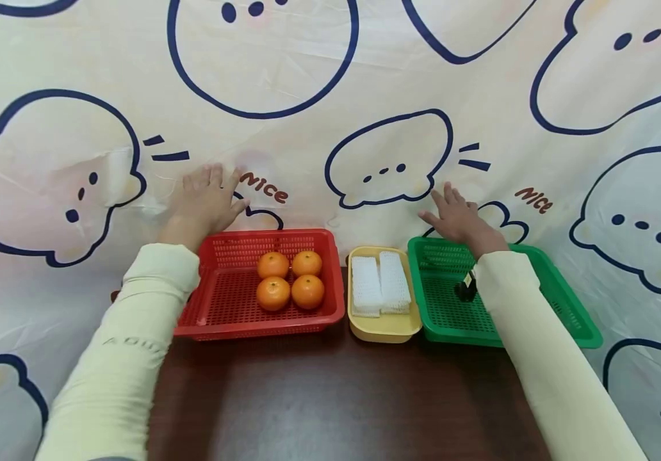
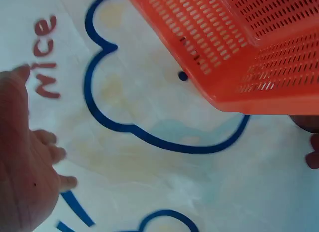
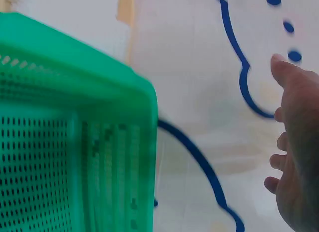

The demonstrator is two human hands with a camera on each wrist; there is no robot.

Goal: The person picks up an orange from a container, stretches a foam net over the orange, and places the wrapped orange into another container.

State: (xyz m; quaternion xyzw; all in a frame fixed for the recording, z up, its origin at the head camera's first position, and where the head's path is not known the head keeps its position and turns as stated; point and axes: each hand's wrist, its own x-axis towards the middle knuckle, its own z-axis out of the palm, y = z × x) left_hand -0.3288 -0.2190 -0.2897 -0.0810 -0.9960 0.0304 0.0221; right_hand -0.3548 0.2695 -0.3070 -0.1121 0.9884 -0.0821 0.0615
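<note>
In the head view my left hand [image 1: 202, 200] is spread with straight fingers against the patterned cloth, just past the back edge of a red basket [image 1: 227, 328]. Several oranges [image 1: 273, 293] sit in that basket's right half. My right hand [image 1: 456, 214] reaches over the back rim of a green basket [image 1: 463, 336], fingers extended and holding nothing. Between the two baskets stands a yellow container [image 1: 385, 330] with white foam net sleeves [image 1: 367, 285] in it. The left wrist view shows the left hand [image 2: 25, 162] apart from the red basket; the right hand [image 3: 301, 147] is likewise clear of the green one.
A dark brown table [image 1: 330, 397] lies in front of the containers. White cloth [image 1: 290, 153] with blue cartoon outlines rises behind and along both sides. Inside the green basket is a small black object [image 1: 465, 291], partly hidden by the right sleeve.
</note>
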